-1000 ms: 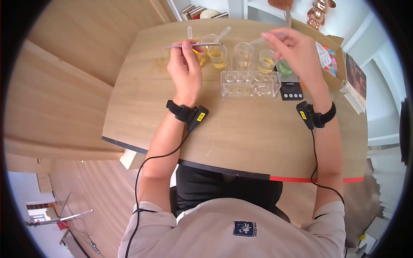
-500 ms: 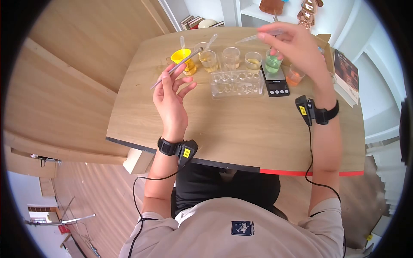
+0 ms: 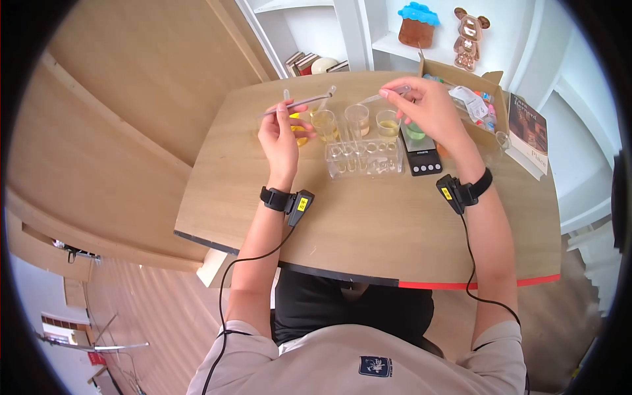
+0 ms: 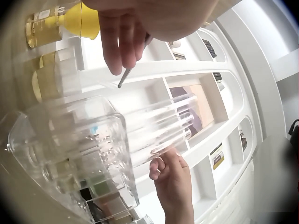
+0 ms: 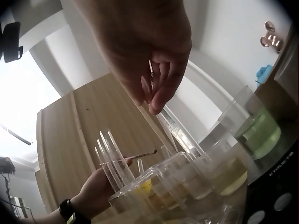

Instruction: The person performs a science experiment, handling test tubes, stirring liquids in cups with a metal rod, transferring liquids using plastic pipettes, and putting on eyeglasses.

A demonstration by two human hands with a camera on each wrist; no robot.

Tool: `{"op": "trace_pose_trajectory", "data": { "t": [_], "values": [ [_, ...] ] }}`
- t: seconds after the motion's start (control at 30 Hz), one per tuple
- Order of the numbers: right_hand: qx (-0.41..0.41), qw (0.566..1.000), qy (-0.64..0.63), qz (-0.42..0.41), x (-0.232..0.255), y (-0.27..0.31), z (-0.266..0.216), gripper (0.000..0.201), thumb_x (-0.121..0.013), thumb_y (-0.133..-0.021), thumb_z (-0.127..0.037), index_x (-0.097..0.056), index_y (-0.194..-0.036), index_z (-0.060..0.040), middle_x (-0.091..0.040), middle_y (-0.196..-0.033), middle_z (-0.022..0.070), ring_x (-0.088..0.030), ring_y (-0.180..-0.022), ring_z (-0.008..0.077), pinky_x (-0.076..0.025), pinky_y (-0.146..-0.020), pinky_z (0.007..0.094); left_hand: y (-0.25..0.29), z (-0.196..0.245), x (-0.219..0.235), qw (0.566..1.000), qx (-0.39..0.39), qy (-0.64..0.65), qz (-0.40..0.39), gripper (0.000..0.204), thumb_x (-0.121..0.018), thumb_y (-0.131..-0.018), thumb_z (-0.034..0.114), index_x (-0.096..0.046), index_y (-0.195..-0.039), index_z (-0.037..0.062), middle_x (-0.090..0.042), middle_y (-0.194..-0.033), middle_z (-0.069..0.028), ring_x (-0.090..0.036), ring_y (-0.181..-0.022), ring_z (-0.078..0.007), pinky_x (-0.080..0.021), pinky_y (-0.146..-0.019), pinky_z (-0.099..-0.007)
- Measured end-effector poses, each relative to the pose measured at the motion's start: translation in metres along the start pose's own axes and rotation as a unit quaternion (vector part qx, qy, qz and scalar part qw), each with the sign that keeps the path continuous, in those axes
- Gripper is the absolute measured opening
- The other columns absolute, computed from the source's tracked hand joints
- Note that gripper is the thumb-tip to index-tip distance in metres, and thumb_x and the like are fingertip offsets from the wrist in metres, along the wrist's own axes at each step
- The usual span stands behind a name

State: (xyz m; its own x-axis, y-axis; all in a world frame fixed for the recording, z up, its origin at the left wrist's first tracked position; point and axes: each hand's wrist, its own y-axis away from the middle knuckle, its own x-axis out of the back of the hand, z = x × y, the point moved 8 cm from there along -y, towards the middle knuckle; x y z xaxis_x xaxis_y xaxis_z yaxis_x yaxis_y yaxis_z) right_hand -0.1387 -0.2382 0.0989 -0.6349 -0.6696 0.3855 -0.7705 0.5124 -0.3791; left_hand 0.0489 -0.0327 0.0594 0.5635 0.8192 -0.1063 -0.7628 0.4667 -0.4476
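In the head view my left hand pinches a thin metallic rod, its tip above a clear cup of yellowish liquid. My right hand holds a clear plastic dropper between thumb and fingers, pointing left over the cups. Between and below the hands stands a clear rack, with several upright tubes at its left side. A yellow funnel sits on a vessel beside my left hand. The cup of green liquid stands on a black scale under my right hand.
More cups line up behind the rack. At the right are an open cardboard box of small items, a book and a small clear vessel. White shelves rise behind the wooden table.
My left hand dipped back and leftward with its fingers spreading, then came forward again, the rod still pinched. My right hand keeps the dropper above the cups. The head view has tilted up.
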Motion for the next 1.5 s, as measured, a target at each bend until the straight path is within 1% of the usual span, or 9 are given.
{"op": "trace_pose_trajectory", "data": {
  "t": [0.13,0.23,0.3,0.4,0.8,0.93,1.13,1.2,1.5],
  "values": [
    [-0.025,0.999,0.012,-0.027,-0.004,-0.001,0.009,0.026,-0.070,-0.095,-0.030,-0.073,-0.107,-0.0064,-0.067,-0.068,0.0031,-0.065,-0.062,0.0082,-0.047,-0.054,0.0237,-0.004,-0.007,0.008,0.999,-0.033,-0.010,0.007,0.036,-0.045,-0.109,0.027,-0.057,-0.116,-0.0057,-0.069,-0.102,-0.0165,-0.065,-0.067,-0.0162,-0.061,-0.054,-0.0315],
    [-0.045,0.999,0.000,-0.011,-0.006,-0.005,0.015,0.026,-0.071,-0.095,-0.028,-0.073,-0.108,-0.0057,-0.070,-0.075,0.0029,-0.065,-0.064,0.0080,-0.047,-0.055,0.0223,0.000,-0.015,0.010,1.000,-0.024,-0.014,-0.003,0.035,-0.044,-0.109,0.027,-0.055,-0.114,-0.0059,-0.068,-0.100,-0.0173,-0.065,-0.066,-0.0169,-0.060,-0.052,-0.0317],
    [-0.069,0.995,-0.072,0.017,-0.005,-0.008,0.022,0.026,-0.072,-0.094,-0.026,-0.073,-0.109,-0.0043,-0.071,-0.082,0.0032,-0.064,-0.065,0.0082,-0.047,-0.056,0.0217,0.004,-0.016,0.012,1.000,-0.019,-0.006,0.010,0.034,-0.044,-0.109,0.026,-0.055,-0.114,-0.0056,-0.068,-0.100,-0.0177,-0.065,-0.067,-0.0172,-0.060,-0.052,-0.0321],
    [-0.086,0.994,-0.055,0.034,-0.002,-0.007,0.020,0.026,-0.072,-0.094,-0.024,-0.072,-0.110,-0.0033,-0.072,-0.087,0.0038,-0.063,-0.065,0.0079,-0.047,-0.056,0.0213,0.004,-0.016,0.015,0.999,-0.024,-0.001,0.024,0.033,-0.044,-0.109,0.026,-0.053,-0.114,-0.0047,-0.067,-0.100,-0.0179,-0.065,-0.067,-0.0175,-0.060,-0.052,-0.0322],
    [-0.069,0.998,0.010,0.003,-0.001,-0.002,0.008,0.028,-0.072,-0.093,-0.025,-0.071,-0.112,-0.0045,-0.072,-0.085,0.0031,-0.063,-0.066,0.0072,-0.046,-0.056,0.0211,0.007,-0.017,0.012,1.000,-0.022,0.009,0.012,0.032,-0.044,-0.109,0.025,-0.055,-0.114,-0.0043,-0.066,-0.098,-0.0162,-0.063,-0.064,-0.0159,-0.059,-0.051,-0.0315],
    [-0.068,0.998,-0.012,0.001,-0.001,0.000,0.007,0.029,-0.073,-0.092,-0.026,-0.071,-0.112,-0.0047,-0.072,-0.089,0.0029,-0.063,-0.066,0.0075,-0.046,-0.056,0.0212,0.009,-0.016,0.011,1.000,-0.024,0.002,0.009,0.032,-0.044,-0.109,0.026,-0.055,-0.113,-0.0044,-0.066,-0.097,-0.0158,-0.063,-0.063,-0.0158,-0.058,-0.049,-0.0311],
    [-0.063,0.998,-0.013,-0.002,0.002,-0.003,0.011,0.026,-0.072,-0.092,-0.025,-0.069,-0.108,-0.0050,-0.071,-0.095,0.0028,-0.063,-0.065,0.0075,-0.046,-0.056,0.0219,0.009,-0.018,0.014,0.999,-0.031,-0.008,0.020,0.032,-0.044,-0.109,0.027,-0.055,-0.110,-0.0033,-0.062,-0.090,-0.0107,-0.060,-0.061,-0.0150,-0.055,-0.046,-0.0303],
    [-0.068,0.997,0.036,-0.028,0.001,-0.002,0.010,0.025,-0.071,-0.093,-0.024,-0.068,-0.107,-0.0042,-0.071,-0.095,0.0026,-0.063,-0.065,0.0076,-0.047,-0.057,0.0226,0.009,-0.018,0.014,0.999,-0.031,-0.004,0.019,0.032,-0.044,-0.109,0.027,-0.055,-0.109,-0.0029,-0.061,-0.089,-0.0093,-0.059,-0.060,-0.0146,-0.055,-0.046,-0.0301],
    [-0.058,0.998,0.018,-0.006,0.003,-0.003,0.010,0.022,-0.070,-0.094,-0.024,-0.070,-0.106,-0.0051,-0.072,-0.095,0.0032,-0.066,-0.069,0.0079,-0.047,-0.057,0.0233,0.009,-0.020,0.010,1.000,-0.028,-0.011,0.000,0.034,-0.044,-0.109,0.028,-0.055,-0.114,-0.0042,-0.065,-0.094,-0.0129,-0.058,-0.061,-0.0140,-0.055,-0.047,-0.0297]
  ]
}}
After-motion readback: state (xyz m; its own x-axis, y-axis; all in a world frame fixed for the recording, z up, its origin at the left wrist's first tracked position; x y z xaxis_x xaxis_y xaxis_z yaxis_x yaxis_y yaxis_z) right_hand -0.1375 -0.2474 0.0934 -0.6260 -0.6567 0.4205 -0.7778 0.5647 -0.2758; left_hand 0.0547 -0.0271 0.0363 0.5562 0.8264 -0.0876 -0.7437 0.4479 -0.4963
